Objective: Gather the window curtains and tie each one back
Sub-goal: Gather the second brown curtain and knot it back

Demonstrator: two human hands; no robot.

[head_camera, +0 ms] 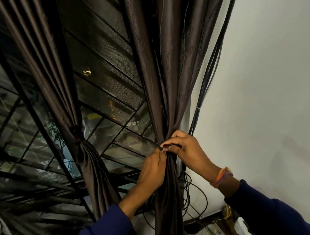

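While pinching at gathered right curtain [165, 102], both left hand [151, 169] and right hand [186, 148], probably knotting; left-of-frame curtain [76, 132] already tied.

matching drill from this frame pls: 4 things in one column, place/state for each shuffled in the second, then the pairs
Things:
1. left curtain
2. right curtain
3. cables
4. thread bracelets

States:
A. run down the white wall beside the window
B. on the right wrist
C. already cinched at its middle
D. bunched, with the left hand and right hand pinching at its waist

Pairs: 1-C, 2-D, 3-A, 4-B
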